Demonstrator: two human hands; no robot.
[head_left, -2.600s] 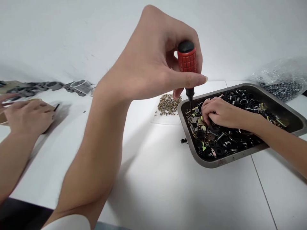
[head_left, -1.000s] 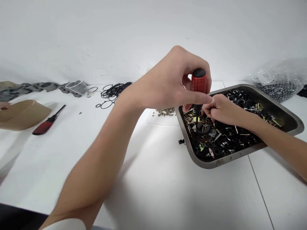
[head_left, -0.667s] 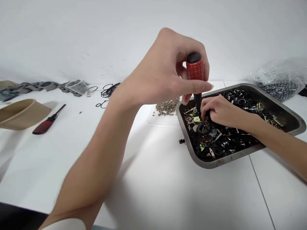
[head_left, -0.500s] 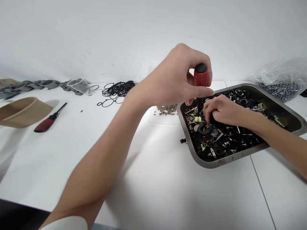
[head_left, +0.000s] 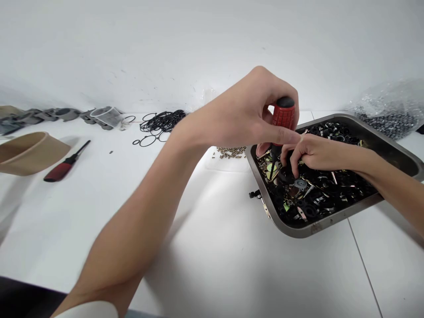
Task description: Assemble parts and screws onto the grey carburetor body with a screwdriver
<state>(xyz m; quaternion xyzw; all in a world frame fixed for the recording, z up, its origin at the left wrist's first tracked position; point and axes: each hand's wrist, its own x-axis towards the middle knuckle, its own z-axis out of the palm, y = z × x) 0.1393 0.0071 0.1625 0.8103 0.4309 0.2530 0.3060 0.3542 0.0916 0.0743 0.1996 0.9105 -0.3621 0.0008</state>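
Observation:
My left hand grips a small screwdriver with a red handle, held upright, its tip down among the parts in a steel tray. My right hand rests inside the tray, fingers pinching a small black part right beside the screwdriver's tip. The tray holds several black rings, clips and brass-coloured bits. What exactly the right fingers hold is partly hidden.
A pile of small brass screws lies left of the tray. Black O-rings, a second red screwdriver, a tan paper cup on its side, grey parts and a plastic bag of dark pieces sit on the white table.
My left hand has bobbed up and down with the screwdriver and now sits lower. The tray has turned slightly. Another person's hands at the far left have gone from view.

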